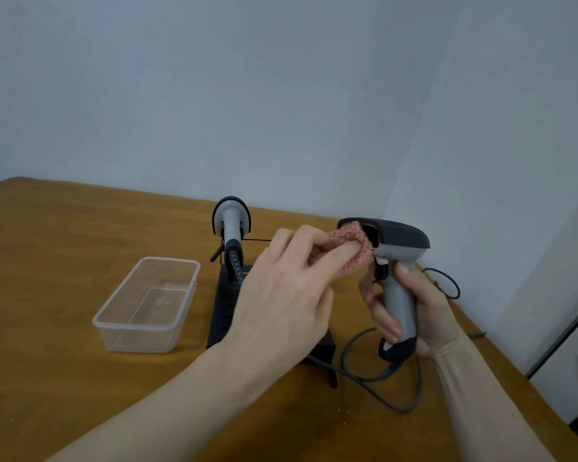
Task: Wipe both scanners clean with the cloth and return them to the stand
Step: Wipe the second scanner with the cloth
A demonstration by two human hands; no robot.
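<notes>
My right hand (414,311) grips the grey handle of a grey and black scanner (399,243), held upright above the table with its window facing left. My left hand (281,288) pinches a pink cloth (351,245) and presses it against the scanner's front window. A second grey scanner (231,225) hangs head-up on the black stand (224,305) behind my left hand, its coiled cable running down. My left hand hides much of the stand.
An empty clear plastic tub (147,305) sits left of the stand on the wooden table (47,261). The held scanner's dark cable (411,391) loops on the table near the right edge. A wall stands close behind; a white cabinet (568,355) is at right.
</notes>
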